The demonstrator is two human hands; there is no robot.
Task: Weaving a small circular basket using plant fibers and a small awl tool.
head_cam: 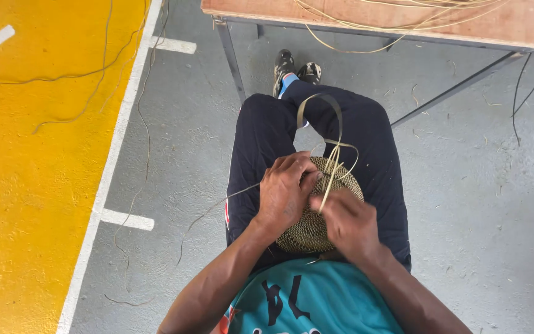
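While yellow floor (pixel 26 185) with white lines fills the far left, the person sits over grey concrete with a round woven basket (pixel 307 232) resting on the lap. Left hand (pixel 284 193) lies curled over the basket's left edge, fingers closed against the weave. Right hand (pixel 348 221) pinches a pale flat strip (pixel 332 161) — it loops up over the knees — beneath a wooden table (pixel 514 25) at upper right.

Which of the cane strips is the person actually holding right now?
The pale flat strip looping above the woven basket, pinched in the right hand. The other strips lie loose on the wooden table, untouched.
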